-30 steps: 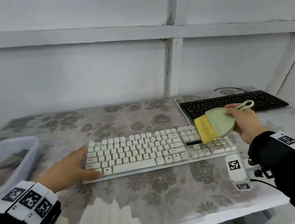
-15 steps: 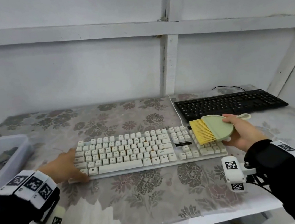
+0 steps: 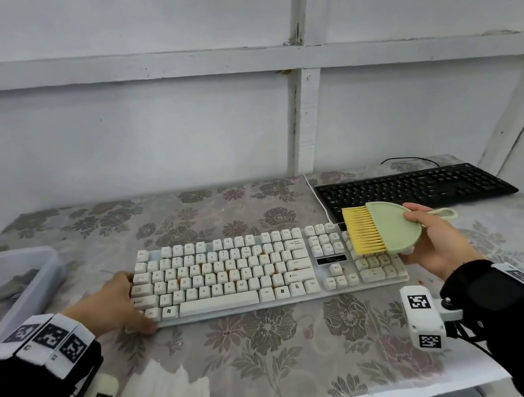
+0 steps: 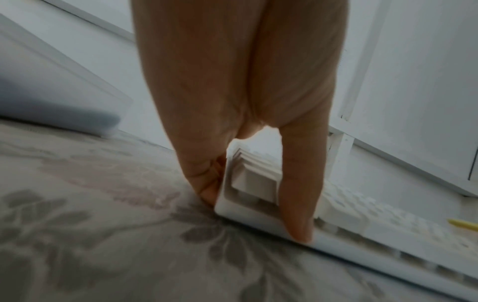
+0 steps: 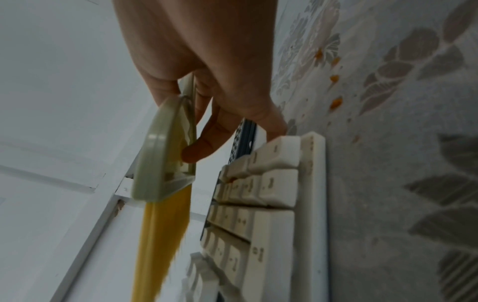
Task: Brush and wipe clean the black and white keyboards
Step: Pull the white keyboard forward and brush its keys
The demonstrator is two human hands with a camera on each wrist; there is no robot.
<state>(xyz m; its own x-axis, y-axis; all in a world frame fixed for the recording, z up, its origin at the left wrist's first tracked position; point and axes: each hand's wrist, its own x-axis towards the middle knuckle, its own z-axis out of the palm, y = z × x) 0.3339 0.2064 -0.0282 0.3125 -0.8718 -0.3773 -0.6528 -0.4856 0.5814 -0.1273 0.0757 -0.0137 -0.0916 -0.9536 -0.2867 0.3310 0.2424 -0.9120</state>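
Your right hand [image 3: 438, 244] grips the green brush [image 3: 393, 231] by its flat body and handle, thumb on top and fingers curled underneath, with the yellow bristles [image 3: 362, 235] pointing left and held just above the number pad, not yet touching the keys. Your left hand [image 3: 115, 307] holds the near left corner of the white keyboard [image 3: 263, 270]: the left wrist view shows the thumb [image 4: 300, 204] laid over the front edge and a finger tucked against the end wall. The keyboard lies flat on the floral tablecloth [image 3: 272, 345], in front of you; the black keyboard [image 3: 414, 188] sits well behind it to the right, untouched.

Expect the white keyboard to be light, stiff plastic that skids on the cloth under a sideways stroke, so keep that corner pinned. The keycaps look loose enough to rock; orange crumbs [image 3: 262, 249] sit between them. The bristles are soft and long, so they'll likely bend rather than dig. Hold the brush close to the bristle base for firmer pressure.
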